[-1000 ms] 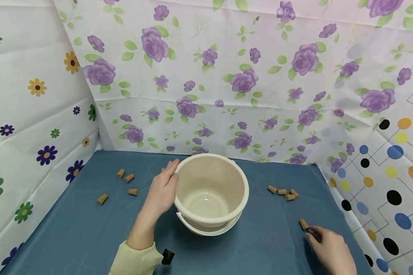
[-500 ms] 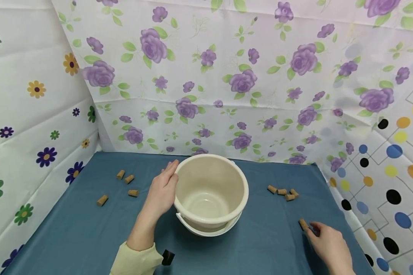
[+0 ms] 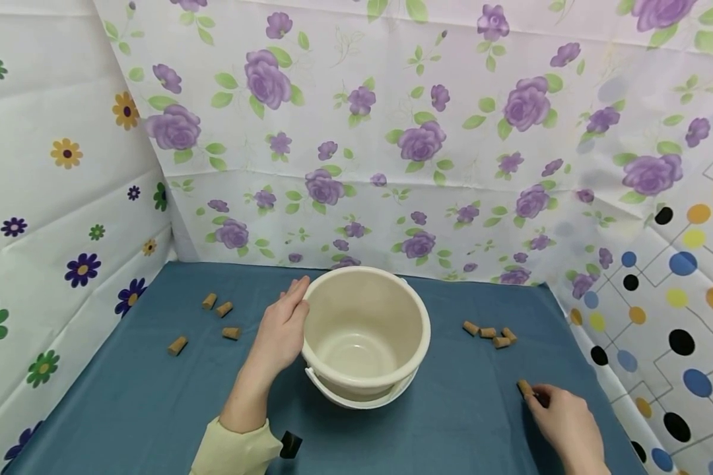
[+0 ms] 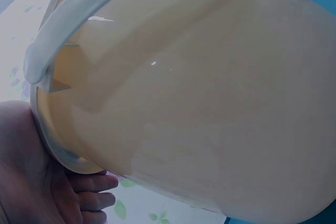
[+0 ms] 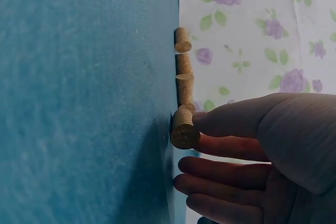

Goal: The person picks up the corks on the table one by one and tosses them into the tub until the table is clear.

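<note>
A cream plastic bucket (image 3: 364, 303) stands upright on the blue cloth, its white handle (image 3: 362, 403) hanging down at the front. My left hand (image 3: 280, 330) rests against the bucket's left side at the rim, fingers straight; in the left wrist view the bucket's outer wall (image 4: 199, 93) fills most of the picture. Over at the right, my right hand (image 3: 564, 419) pinches a small cork (image 3: 523, 387) between thumb and forefinger. That cork (image 5: 185, 134) appears close up in the right wrist view, at the cloth surface, with the other fingers loosely extended below it.
Several corks lie close together at right, one of them a front cork (image 3: 502, 342). Several more are scattered left of the bucket, including a nearer cork (image 3: 177, 346). A floral backdrop (image 3: 380, 132) stands behind the cloth-covered table (image 3: 451, 429), with patterned sheets at both sides.
My right thumb and forefinger have closed onto the nearest cork, the hand shifting slightly left. My left hand and the bucket have stayed in place.
</note>
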Available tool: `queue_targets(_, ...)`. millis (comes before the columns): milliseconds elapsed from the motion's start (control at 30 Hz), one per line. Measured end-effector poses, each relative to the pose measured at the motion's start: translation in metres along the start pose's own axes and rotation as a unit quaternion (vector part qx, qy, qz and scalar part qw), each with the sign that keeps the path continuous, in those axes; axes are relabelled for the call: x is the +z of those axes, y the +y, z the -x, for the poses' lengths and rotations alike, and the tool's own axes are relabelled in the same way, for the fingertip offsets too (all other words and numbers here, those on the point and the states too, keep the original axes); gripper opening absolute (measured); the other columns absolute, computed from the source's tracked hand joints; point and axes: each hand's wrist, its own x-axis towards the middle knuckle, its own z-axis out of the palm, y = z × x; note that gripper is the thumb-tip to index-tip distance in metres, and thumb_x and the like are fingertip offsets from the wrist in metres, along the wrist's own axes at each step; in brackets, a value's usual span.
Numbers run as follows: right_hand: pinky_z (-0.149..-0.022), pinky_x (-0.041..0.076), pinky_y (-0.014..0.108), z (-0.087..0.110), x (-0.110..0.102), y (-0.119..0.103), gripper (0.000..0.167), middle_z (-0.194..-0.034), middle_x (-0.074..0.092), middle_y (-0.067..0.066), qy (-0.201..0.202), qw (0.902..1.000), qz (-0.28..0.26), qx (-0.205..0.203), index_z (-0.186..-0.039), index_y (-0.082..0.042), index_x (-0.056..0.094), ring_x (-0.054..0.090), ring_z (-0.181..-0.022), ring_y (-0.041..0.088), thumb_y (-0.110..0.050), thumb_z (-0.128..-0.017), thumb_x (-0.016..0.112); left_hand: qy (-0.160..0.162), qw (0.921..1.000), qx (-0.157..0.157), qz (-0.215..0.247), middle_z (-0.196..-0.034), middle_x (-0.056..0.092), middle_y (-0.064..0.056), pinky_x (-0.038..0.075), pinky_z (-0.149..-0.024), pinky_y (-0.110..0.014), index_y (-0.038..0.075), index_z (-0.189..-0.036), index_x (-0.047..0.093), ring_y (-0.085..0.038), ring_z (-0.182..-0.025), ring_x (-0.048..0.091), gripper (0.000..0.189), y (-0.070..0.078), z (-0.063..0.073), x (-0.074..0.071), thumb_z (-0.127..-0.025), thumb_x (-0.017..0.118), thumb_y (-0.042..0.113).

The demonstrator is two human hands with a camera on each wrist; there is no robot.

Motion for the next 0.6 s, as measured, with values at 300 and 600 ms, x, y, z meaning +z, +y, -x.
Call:
queue_targets(300, -0.067, 0.059, 0.051, -0.0015, 0.0017, 0.0022, 0.036, -0.097, 0.075, 0.017, 0.011, 0.9999, -0.004, 0.009, -0.121, 0.007, 0.075, 0.070, -0.078, 0.027, -0.021, -0.099, 0.076, -0.002, 1.0000, 0.000, 0.000, -0.171, 0.032, -0.014, 0.008, -0.133, -0.052, 0.005, -0.166, 0.036, -0.030, -0.162, 0.019, 0.051, 0.0012, -0.0001, 0.0001, -0.117, 0.037, 0.019)
queue_targets(600, -0.068, 0.058, 0.050, -0.0035, -0.0002, -0.0002, 0.040, -0.096, 0.074, 0.017, 0.000, 0.9996, -0.011, 0.025, -0.118, 0.009, 0.075, 0.069, -0.078, 0.028, -0.026, -0.099, 0.077, -0.001, 1.0000, -0.002, 0.001, -0.171, 0.032, -0.013, 0.009, -0.133, -0.053, 0.005, -0.166, 0.037, -0.029, -0.162, 0.020, 0.051, 0.0004, 0.0001, 0.0010, -0.117, 0.037, 0.020)
